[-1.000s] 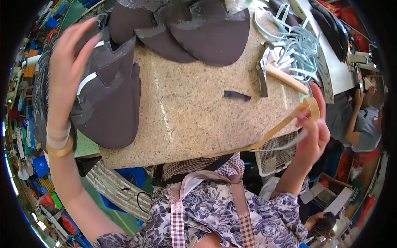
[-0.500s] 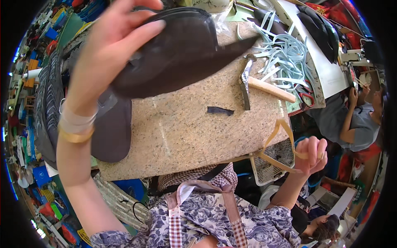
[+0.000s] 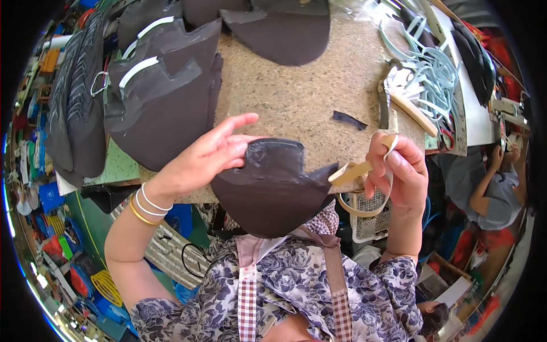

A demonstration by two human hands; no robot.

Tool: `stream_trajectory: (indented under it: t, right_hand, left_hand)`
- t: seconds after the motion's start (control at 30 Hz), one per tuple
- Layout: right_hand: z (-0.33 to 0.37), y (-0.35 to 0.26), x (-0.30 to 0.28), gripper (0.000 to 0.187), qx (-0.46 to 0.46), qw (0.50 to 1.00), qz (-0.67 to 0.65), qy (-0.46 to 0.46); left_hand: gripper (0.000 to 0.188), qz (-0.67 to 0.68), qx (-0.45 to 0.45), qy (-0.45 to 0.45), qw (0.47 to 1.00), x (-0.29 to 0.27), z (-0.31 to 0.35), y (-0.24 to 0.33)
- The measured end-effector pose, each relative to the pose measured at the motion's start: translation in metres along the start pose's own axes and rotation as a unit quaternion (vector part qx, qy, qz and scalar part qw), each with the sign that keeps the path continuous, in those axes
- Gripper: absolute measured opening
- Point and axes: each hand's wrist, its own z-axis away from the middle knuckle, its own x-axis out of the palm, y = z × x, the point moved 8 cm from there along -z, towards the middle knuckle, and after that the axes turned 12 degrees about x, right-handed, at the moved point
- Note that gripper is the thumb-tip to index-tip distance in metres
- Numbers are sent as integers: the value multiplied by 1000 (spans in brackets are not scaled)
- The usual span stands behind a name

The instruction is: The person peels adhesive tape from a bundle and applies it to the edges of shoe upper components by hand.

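Observation:
A dark brown cut piece (image 3: 259, 194), like a shoe upper, with a notched top edge lies at the table's front edge and hangs over it. My left hand (image 3: 208, 151) is at its upper left corner, fingers mostly stretched out and some touching its edge. Looped through my right hand (image 3: 401, 168) is a narrow tan strip (image 3: 356, 172), pinched between thumb and fingers. One flat end of the strip reaches left, beside the brown piece's pointed right tip. Whether the two touch, I cannot tell.
Stacked dark brown pieces (image 3: 165, 108) with white edging fill the left, another piece (image 3: 285, 31) lying at the back. To the right are a hammer (image 3: 413, 111), a black scrap (image 3: 350, 120) and tangled pale blue strips (image 3: 430, 71). A white basket (image 3: 367, 219) hangs below the edge; a person (image 3: 484, 176) sits beyond.
The brown piece came down from raised in my left hand to the table's front edge. That hand's fingers loosened. My right hand moved up and left with the tan strip.

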Motion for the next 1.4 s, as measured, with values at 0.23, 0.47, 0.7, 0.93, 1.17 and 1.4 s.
stream_trajectory:
  t: [0.23, 0.47, 0.7, 0.93, 1.17, 1.4]
  right_hand:
    - [-22, 27, 24, 17, 168, 975, 136, 59]
    - [-44, 38, 44, 12, 119, 884, 450, 48]
    - [-54, 44, 59, 12, 47, 854, 517, 29]
    - [-59, 45, 72, 11, 7, 824, 567, 7]
    - [-42, 41, 62, 17, 48, 815, 577, 20]
    - [-1, 37, 31, 22, 113, 791, 594, 91]
  left_hand:
    - [52, 128, -90, -11, 988, 2, 10, -24]
    - [49, -16, -4, -18, 1000, 7, 8, -16]
    - [56, -122, 76, 35, 989, 19, 16, -7]
    - [58, -123, 107, 25, 986, 21, 17, 1]
    - [53, -206, 50, 48, 976, 11, 16, 1]
    - [32, -342, 144, -9, 929, 13, 10, 21]
